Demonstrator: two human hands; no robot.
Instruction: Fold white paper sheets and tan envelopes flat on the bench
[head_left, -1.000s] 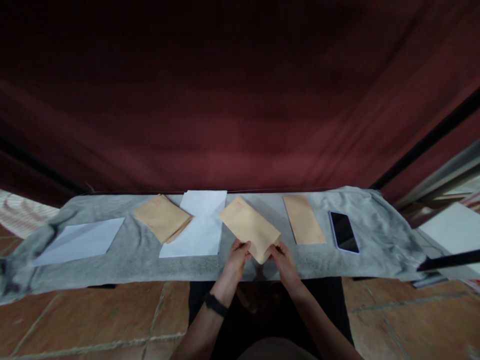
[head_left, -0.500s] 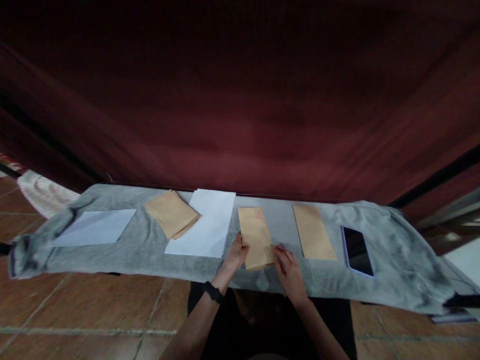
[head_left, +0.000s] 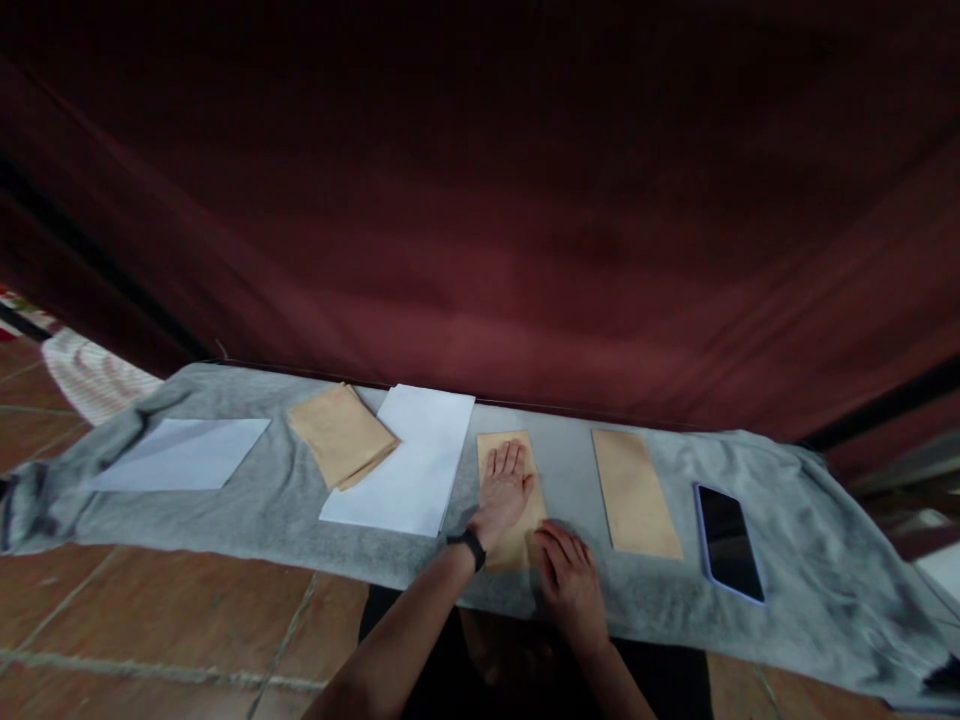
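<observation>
A brown paper envelope (head_left: pixel 517 548) lies on the grey cloth in front of me, its upper middle covered by my left hand (head_left: pixel 504 490). That hand is flat on the paper, fingers stretched toward the far end, a dark band on the wrist. Along the envelope's right edge, near its lower corner, rests my right hand (head_left: pixel 570 580); its fingers are bent loosely, touching the edge, and I see nothing gripped in them. A second brown envelope (head_left: pixel 637 492) lies apart to the right.
To the left, a pile of brown envelopes (head_left: pixel 341 432) overlaps a stack of white paper (head_left: pixel 427 460). Another white sheet (head_left: pixel 184 455) lies at the far left. A phone (head_left: pixel 729 542) sits at the right on the grey cloth (head_left: pixel 285 520). Behind hangs a dark red curtain (head_left: pixel 480 250).
My left hand has moved from the envelope's left edge onto its face and flattened there. My right hand stays by the right edge. The view has shifted slightly.
</observation>
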